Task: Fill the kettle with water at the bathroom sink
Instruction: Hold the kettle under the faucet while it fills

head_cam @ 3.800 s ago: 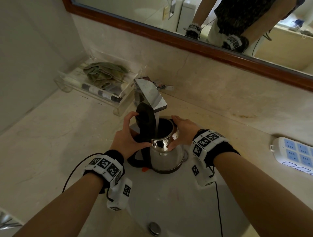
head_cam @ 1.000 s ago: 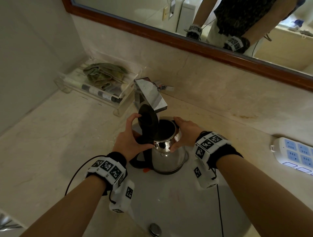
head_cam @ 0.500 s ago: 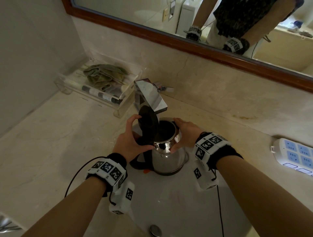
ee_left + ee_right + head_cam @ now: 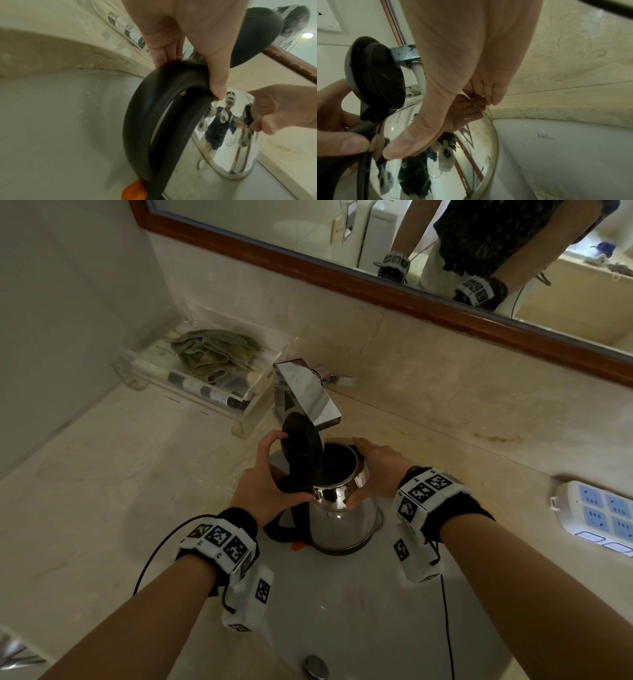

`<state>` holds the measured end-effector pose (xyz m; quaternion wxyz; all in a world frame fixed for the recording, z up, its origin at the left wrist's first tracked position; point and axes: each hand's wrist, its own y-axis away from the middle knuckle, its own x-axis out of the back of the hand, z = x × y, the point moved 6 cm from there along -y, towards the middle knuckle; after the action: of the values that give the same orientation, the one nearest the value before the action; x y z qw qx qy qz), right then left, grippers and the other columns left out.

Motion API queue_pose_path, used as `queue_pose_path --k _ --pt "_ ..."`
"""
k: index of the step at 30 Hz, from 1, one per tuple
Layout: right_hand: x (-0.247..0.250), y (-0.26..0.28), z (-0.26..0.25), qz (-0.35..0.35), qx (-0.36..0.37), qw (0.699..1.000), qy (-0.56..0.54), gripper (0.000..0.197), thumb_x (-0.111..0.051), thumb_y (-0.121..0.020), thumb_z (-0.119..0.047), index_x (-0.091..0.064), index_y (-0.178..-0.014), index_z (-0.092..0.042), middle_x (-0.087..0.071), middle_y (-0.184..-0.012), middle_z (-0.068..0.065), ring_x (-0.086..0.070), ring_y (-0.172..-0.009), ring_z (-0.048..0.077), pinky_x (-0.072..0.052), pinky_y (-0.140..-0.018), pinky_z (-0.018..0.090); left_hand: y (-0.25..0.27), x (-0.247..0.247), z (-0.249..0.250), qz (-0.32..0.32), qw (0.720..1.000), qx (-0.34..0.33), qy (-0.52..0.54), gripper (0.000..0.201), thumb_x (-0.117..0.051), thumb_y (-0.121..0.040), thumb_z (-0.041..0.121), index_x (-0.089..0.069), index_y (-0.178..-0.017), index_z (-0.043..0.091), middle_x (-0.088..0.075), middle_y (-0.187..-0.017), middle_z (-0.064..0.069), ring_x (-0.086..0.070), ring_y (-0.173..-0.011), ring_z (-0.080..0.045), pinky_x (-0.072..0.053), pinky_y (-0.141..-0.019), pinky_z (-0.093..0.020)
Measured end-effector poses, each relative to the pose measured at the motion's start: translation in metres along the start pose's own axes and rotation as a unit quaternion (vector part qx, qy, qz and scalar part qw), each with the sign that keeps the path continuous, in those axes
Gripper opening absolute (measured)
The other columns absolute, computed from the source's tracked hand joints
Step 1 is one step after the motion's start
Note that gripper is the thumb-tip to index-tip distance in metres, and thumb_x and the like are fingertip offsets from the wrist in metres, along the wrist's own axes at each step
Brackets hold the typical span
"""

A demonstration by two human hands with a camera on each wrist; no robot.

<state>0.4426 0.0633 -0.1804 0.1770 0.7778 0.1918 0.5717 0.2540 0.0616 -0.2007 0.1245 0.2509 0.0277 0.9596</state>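
Note:
A shiny steel kettle (image 4: 340,520) stands in the white sink basin (image 4: 342,604), under the chrome faucet (image 4: 305,393). Its black lid (image 4: 301,441) is tipped up and open. My left hand (image 4: 263,487) grips the top of the black handle (image 4: 142,121), with the forefinger reaching up to the lid's edge. My right hand (image 4: 375,470) curls round the rim and upper body (image 4: 471,135) on the right side. In the right wrist view a white stream of water (image 4: 419,79) falls from the faucet spout (image 4: 406,55) behind the lid (image 4: 375,75).
A clear acrylic tray (image 4: 202,378) with a green cloth and small bottles sits on the beige counter at the back left. A white and blue power strip (image 4: 596,513) lies at the right. The drain plug (image 4: 317,666) is near the front of the basin. A wood-framed mirror runs along the wall.
Both hands keep the same hold on the kettle. The kettle has stayed in place under the faucet and the lid has stayed up.

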Motion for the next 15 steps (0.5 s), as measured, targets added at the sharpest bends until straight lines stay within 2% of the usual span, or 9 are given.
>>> queue_pose_path --k 5,15 --pt "0.0004 0.0002 0.0003 0.0 -0.004 1.0 -0.004 0.119 -0.085 -0.06 -0.039 -0.014 -0.15 -0.01 -0.033 -0.151 0.006 -0.037 -0.136 0.025 -0.032 -0.111 0.033 0.0001 0.0001 0.0005 0.002 1.0 -0.001 0.006 0.096 -0.085 -0.059 0.013 -0.022 -0.127 0.04 -0.067 -0.075 -0.006 -0.065 -0.073 -0.017 -0.049 -0.066 -0.022" --pt "0.0016 0.0015 -0.0009 -0.004 -0.004 1.0 0.008 0.12 -0.084 -0.061 -0.04 -0.01 -0.15 -0.011 -0.028 -0.154 0.006 -0.035 -0.138 0.026 -0.031 -0.112 0.034 -0.0001 -0.0003 -0.0008 0.001 1.0 -0.002 0.006 0.097 -0.085 -0.059 0.014 -0.02 -0.125 0.043 -0.067 -0.076 -0.008 -0.066 -0.073 -0.019 -0.053 -0.07 -0.031"
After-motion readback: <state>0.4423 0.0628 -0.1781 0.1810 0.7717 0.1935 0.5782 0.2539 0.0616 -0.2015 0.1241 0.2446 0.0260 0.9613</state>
